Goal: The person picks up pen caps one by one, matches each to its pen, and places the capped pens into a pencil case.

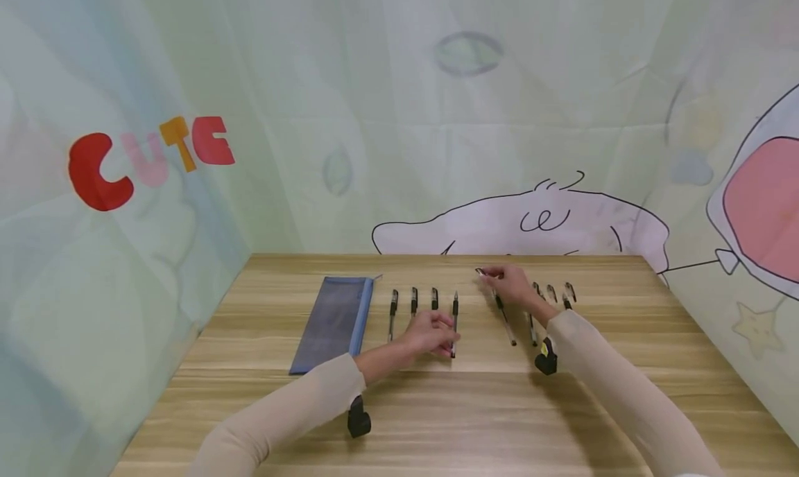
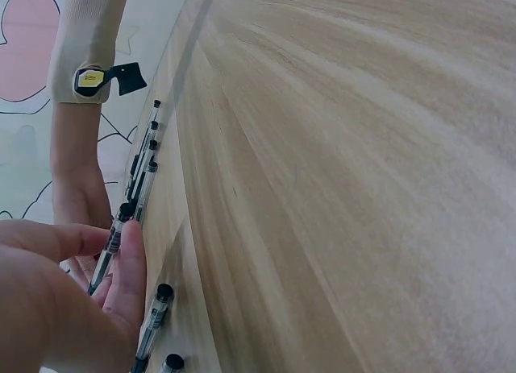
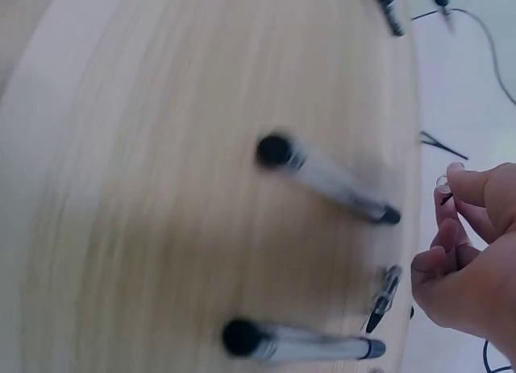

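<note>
My left hand (image 1: 429,333) holds a clear-barrelled black pen (image 1: 455,319) between thumb and fingers; its bare tip points toward the far edge. In the left wrist view the same pen (image 2: 113,246) slants between the fingertips. Farther off, my right hand (image 1: 510,286) pinches a small pen cap (image 1: 479,272), seen at the fingertips in the right wrist view as a clear and black piece (image 3: 443,186). An uncapped pen (image 1: 507,326) lies just below the right hand. To the left of the held pen, several capped pens (image 1: 394,304) lie in a row, partly behind the left hand.
A blue mesh zip pouch (image 1: 327,324) lies flat at the left of the wooden table (image 1: 462,421). Right of the right hand are more pens (image 1: 533,330) and loose caps (image 1: 551,293), partly covered by the forearm. A printed cloth (image 1: 387,144) hangs behind the table.
</note>
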`<move>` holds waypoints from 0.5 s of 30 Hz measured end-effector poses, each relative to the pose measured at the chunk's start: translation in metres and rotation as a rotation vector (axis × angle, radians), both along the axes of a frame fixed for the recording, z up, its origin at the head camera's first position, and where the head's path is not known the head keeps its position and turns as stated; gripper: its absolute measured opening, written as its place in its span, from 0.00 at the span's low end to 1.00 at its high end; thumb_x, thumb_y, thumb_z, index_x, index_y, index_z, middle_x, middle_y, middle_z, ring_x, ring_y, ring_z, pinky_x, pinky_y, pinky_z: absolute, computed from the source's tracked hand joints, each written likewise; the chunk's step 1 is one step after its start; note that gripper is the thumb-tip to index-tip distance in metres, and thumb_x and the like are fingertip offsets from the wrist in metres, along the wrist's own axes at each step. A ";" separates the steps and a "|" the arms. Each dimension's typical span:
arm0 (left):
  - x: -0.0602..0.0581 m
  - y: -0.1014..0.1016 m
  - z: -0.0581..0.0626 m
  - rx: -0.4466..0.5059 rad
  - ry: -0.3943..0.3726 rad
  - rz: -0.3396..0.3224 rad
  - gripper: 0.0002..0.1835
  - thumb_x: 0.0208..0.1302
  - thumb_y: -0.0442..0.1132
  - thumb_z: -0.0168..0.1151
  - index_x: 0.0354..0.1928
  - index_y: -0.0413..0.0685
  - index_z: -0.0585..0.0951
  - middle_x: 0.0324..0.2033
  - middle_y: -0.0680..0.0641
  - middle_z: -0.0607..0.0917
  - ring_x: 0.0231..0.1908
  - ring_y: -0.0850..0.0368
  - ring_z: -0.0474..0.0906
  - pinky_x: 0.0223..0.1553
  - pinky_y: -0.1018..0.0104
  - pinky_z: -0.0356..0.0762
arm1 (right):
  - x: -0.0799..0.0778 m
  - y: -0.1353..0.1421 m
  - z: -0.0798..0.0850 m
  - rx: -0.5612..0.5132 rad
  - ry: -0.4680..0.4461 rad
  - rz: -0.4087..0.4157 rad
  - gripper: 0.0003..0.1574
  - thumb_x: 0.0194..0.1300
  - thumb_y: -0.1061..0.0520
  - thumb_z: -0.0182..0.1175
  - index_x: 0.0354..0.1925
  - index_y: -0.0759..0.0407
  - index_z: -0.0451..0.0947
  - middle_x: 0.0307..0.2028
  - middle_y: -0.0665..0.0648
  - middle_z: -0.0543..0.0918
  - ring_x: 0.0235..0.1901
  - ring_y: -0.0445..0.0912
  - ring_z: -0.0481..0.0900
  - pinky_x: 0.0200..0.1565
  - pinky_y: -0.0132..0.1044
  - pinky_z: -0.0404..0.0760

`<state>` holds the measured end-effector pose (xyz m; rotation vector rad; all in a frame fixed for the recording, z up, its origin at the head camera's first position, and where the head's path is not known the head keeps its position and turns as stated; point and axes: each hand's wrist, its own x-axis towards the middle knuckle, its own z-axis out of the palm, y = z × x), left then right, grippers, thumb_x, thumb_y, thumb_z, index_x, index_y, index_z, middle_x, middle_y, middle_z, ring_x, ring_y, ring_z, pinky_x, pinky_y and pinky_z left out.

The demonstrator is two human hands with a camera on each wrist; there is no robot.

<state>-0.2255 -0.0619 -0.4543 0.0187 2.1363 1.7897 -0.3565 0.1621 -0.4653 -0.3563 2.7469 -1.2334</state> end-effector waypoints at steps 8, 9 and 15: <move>-0.001 0.004 -0.002 0.002 -0.012 0.001 0.16 0.63 0.27 0.67 0.52 0.33 0.78 0.30 0.46 0.83 0.24 0.58 0.79 0.33 0.66 0.89 | 0.011 -0.005 0.012 -0.363 -0.279 -0.009 0.29 0.77 0.54 0.57 0.67 0.70 0.70 0.49 0.60 0.81 0.46 0.47 0.75 0.46 0.33 0.78; -0.001 0.004 -0.003 0.001 -0.014 0.006 0.16 0.63 0.27 0.67 0.51 0.33 0.78 0.30 0.46 0.83 0.24 0.58 0.79 0.32 0.66 0.89 | 0.013 -0.005 0.013 -0.398 -0.307 -0.004 0.30 0.76 0.54 0.58 0.68 0.71 0.70 0.46 0.57 0.79 0.44 0.45 0.73 0.45 0.32 0.76; -0.003 0.008 -0.001 -0.017 -0.008 0.018 0.16 0.62 0.27 0.66 0.51 0.35 0.77 0.31 0.46 0.82 0.25 0.58 0.79 0.31 0.66 0.89 | 0.019 -0.012 0.024 -0.494 -0.430 0.039 0.35 0.77 0.51 0.57 0.72 0.70 0.65 0.65 0.64 0.73 0.63 0.53 0.71 0.68 0.43 0.74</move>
